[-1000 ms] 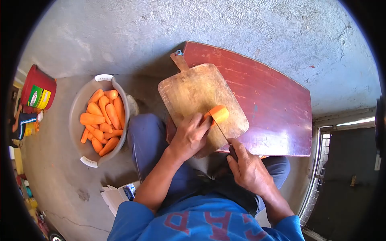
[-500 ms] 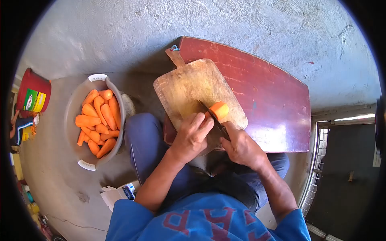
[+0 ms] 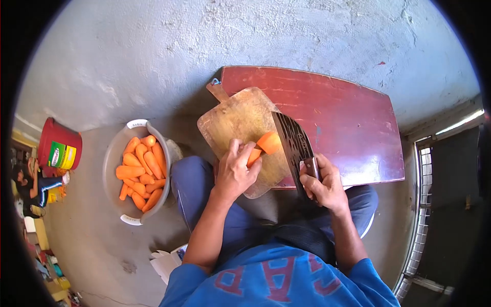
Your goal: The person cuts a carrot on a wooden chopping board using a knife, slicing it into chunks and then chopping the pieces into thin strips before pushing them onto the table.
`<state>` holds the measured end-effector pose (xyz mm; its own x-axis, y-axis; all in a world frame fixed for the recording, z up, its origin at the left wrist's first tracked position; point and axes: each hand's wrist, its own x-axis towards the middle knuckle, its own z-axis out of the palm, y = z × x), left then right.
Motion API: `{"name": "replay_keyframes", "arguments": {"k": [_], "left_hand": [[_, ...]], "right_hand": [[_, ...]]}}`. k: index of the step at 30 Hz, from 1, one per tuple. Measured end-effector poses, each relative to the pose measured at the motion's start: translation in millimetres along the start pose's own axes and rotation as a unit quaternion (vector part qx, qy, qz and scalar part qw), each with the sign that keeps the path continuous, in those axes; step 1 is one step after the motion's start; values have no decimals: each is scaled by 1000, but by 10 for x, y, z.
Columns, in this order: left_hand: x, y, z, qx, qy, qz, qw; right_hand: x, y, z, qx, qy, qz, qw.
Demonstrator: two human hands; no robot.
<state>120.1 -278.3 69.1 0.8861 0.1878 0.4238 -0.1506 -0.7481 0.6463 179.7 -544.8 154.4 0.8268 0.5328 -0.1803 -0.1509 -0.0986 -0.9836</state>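
My left hand (image 3: 237, 171) is closed around a carrot piece (image 3: 253, 156) on the wooden cutting board (image 3: 230, 120). Touching or almost touching it on the board lies another orange carrot chunk (image 3: 269, 143). In my right hand (image 3: 326, 185) is a cleaver (image 3: 295, 143), gripped by its brown handle. Its broad dark blade, marked with a pattern, is turned flat side toward me at the board's right edge, apart from the carrot. Fingers cover part of the piece under my left hand.
Beneath the board is a red wooden table (image 3: 337, 110), against a rough pale wall (image 3: 296, 36). A grey basin (image 3: 111, 187) of peeled carrots (image 3: 151, 163) stands on the floor at left. Beyond it are a red bucket (image 3: 51, 134) and another person (image 3: 35, 187).
The cleaver has come out of the carrot and swung up and right, its blade now turned flat. The carrot now shows as two pieces. The whole view has shifted slightly.
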Motion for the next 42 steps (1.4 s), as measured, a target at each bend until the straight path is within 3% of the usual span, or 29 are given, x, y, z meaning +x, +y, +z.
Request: {"name": "replay_keyframes", "arguments": {"k": [6,15,18,22,23,25,29,32,34,35,36,37,38,39,42], "left_hand": [[34,83,17,45,-39,-36,998],[134,28,209,108,-68,-16,992],[176,-32,230,128,-68,1,989],[261,-89,65,52,-40,-27,997],[311,-132,3,21,-40,-71,996],[383,-472,49,75,19,-97,992],[688,-1061,44,158,54,-142,976],[880,-1248,17,156,31,-199,967],[888,-1295,-4,43,118,-224,967],[844,-1739,63,-30,136,-256,957],[787,-1440,22,-206,211,-322,900],[664,-1518,-25,-423,194,-380,799],[558,-1600,-58,-615,167,-418,648],[510,-1492,-80,-597,182,-474,622],[427,-1625,224,-510,185,-428,723]], "right_hand": [[-139,226,-230,-118,43,-33,992],[-161,405,-268,-98,30,33,994],[-126,406,-253,-123,29,7,992],[-56,512,-316,-8,67,-8,998],[-20,576,-325,41,92,-22,995],[21,582,-378,104,133,-43,985],[90,829,-657,363,87,-29,927],[236,1074,-855,446,30,-30,894],[325,1332,-993,472,25,-37,881],[317,1367,-1015,487,27,-34,872],[293,1409,-1032,503,29,-30,863],[267,1469,-1046,504,38,-32,862],[249,1524,-1065,504,46,-33,862],[249,1548,-1078,502,51,-33,862],[285,1529,-1096,473,41,-43,879]]}}
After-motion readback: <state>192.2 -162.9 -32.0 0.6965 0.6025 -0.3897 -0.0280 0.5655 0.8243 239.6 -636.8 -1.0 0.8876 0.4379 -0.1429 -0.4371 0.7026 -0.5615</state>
